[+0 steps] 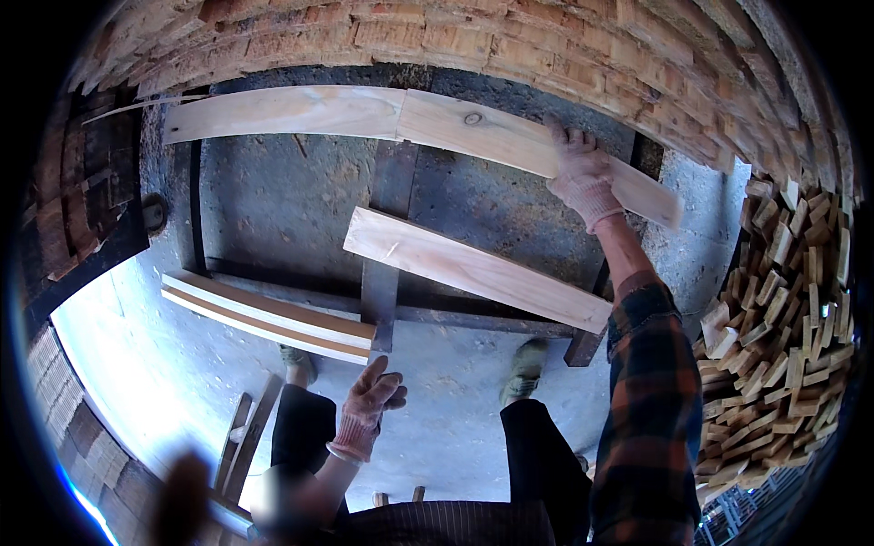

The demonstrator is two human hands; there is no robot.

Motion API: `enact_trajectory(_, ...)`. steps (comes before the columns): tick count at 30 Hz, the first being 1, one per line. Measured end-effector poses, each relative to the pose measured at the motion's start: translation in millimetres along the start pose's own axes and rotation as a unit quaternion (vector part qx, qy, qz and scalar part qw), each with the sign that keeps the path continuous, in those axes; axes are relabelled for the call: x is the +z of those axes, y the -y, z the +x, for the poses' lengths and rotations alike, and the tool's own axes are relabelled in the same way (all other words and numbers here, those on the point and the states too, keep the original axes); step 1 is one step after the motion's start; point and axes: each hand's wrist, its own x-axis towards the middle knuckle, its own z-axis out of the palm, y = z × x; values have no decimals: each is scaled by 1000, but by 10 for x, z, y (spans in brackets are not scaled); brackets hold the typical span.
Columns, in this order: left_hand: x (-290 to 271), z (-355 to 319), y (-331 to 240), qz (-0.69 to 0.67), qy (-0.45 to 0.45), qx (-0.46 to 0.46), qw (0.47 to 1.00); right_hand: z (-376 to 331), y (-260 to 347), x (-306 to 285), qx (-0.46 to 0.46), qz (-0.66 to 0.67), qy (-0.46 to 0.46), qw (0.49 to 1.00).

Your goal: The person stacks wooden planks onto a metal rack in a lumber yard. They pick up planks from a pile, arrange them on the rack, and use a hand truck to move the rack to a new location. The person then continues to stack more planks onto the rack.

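Note:
My right hand (583, 175), in a pale knitted work glove, is closed across a light wooden board (492, 126) at the far right. Its fingers reach over the far edge. This board's left end touches a second board (282, 113), end to end, along the far side of a dark metal frame (390, 182). Another board (482, 264) lies slanted across the frame, nearer to me. My left hand (369, 405), gloved too, hovers empty with its fingers apart, just on my side of a few narrow stacked boards (269, 314).
A tall stack of timber (455, 36) curves along the far side. At right stands a large heap of short wooden offcuts (774, 337). Dark stacked planks (82, 191) are at far left. Some loose wood pieces (246, 437) stand by my left leg, on the concrete floor (446, 373).

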Motion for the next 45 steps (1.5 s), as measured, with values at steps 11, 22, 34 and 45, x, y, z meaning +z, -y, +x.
enact_trajectory(11, 34, -9, -85, 19, 3, 1, 1000, 56, -4, 232, -56, 10, -125, 991)
enact_trajectory(22, 69, -10, -88, 7, 43, 28, 999, 78, -36, 237, -41, 19, -120, 992)
enact_trajectory(34, -313, -102, -64, -37, -13, -30, 999, -1299, 1162, 478, -116, 88, 66, 987)
enact_trajectory(45, -1037, -96, -338, -214, -185, 43, 958, -1504, 2362, -617, -142, 267, 154, 941)
